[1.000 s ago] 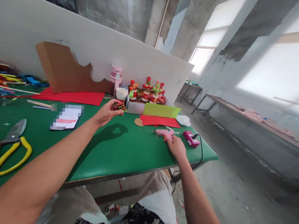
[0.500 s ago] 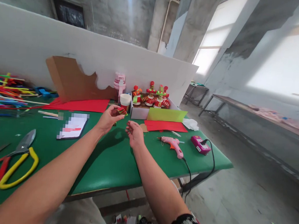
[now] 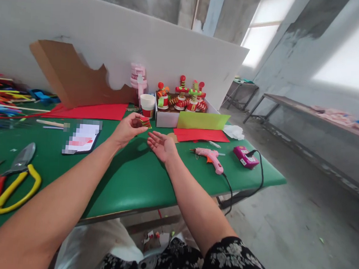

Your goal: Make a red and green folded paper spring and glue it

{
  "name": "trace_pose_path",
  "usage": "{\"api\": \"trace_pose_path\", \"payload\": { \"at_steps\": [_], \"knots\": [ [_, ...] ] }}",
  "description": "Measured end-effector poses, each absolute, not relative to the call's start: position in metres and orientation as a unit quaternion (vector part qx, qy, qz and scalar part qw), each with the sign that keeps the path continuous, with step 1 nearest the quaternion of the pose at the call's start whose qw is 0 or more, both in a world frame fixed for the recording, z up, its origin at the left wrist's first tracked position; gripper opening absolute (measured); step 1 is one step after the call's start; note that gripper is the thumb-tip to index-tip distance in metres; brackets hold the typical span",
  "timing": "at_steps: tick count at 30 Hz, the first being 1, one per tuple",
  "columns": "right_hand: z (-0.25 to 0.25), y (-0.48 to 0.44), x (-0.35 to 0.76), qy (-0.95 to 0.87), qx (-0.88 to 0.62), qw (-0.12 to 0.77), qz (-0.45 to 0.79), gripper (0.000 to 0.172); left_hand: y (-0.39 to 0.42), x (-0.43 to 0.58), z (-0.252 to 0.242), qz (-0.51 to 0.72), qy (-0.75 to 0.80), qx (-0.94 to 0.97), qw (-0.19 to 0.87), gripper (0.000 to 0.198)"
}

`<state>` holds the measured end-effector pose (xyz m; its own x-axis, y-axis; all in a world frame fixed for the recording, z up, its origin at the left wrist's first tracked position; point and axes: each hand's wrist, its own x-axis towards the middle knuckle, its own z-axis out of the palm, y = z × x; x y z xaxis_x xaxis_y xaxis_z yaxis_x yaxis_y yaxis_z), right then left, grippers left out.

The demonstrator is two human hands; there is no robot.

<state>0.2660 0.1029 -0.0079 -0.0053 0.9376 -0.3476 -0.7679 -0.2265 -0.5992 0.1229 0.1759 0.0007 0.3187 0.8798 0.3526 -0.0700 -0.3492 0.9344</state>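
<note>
Between the thumb and fingers of my left hand [image 3: 128, 130] is a small folded paper strip [image 3: 145, 122], red and green and pleated like an accordion. My right hand [image 3: 162, 146] is just to its right, palm turned up, fingers stretched out and holding nothing. Behind the hands stands a paper cup [image 3: 147, 105], white above and red below. A white box [image 3: 167, 120] beside it holds several red and green paper figures [image 3: 181, 99] with pleated limbs. Right of my right hand lies a pink glue gun [image 3: 211, 158] on the green table [image 3: 123, 188].
Large scissors [image 3: 18, 176] with red and yellow handles and a phone [image 3: 82, 137] lie at left. Colourful pipe cleaners [image 3: 6, 102] are heaped behind them. Red paper [image 3: 200, 135], green card [image 3: 202, 121], a pink bottle [image 3: 138, 80] and a purple power socket [image 3: 246, 156] with a cord are around.
My right hand has opened out from curled fingers to a flat, upturned palm. My left hand still holds the pleated strip. The view has tilted downward.
</note>
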Motion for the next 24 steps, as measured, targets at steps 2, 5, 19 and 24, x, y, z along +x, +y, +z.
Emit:
{"api": "trace_pose_path", "payload": {
  "at_steps": [2,5,19,24],
  "knots": [
    [-0.0071,0.1022,0.2668,-0.114,-0.356,0.616,0.693,0.012,0.1763,0.1227,-0.0003,0.489,0.309,0.659,0.480,0.044],
    [-0.0066,0.1013,0.2684,-0.116,-0.360,0.620,0.688,0.009,0.1771,0.1226,-0.0021,0.482,0.307,0.657,0.491,0.046],
    [-0.0029,0.1004,0.2710,-0.104,-0.355,0.631,0.681,0.009,0.1760,0.1228,-0.0007,0.457,0.319,0.678,0.480,0.049],
    [-0.0013,0.1005,0.2705,-0.098,-0.359,0.632,0.680,0.010,0.1761,0.1229,-0.0009,0.457,0.315,0.678,0.482,0.051]
  ]
}}
